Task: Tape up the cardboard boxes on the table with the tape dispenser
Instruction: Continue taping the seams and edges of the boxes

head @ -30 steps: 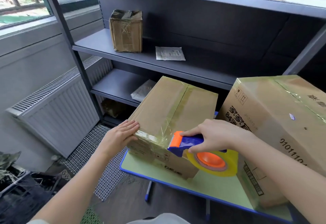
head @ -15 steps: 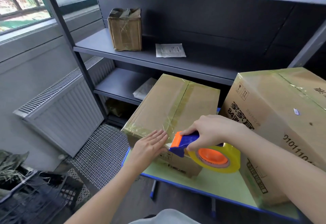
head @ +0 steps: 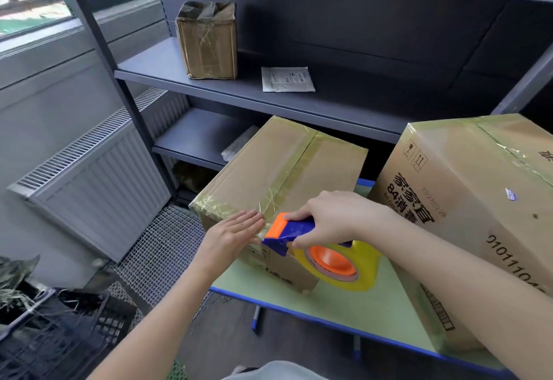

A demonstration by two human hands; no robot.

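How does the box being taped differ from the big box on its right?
The box being taped is smaller and nearly plain; the big box is taller, with bold black print and handling symbols. The left hand presses the smaller box and the tape dispenser in the right hand meets it; nothing touches the big one. Both are brown cardboard with tape over the top seam.

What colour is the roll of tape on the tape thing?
Yellow, around an orange core. The tape roll shows in the head view, under the right hand.

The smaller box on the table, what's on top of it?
Yellowish tape strips cross the smaller box along its centre seam and near edge. The left hand presses its near face, hiding the part beneath.
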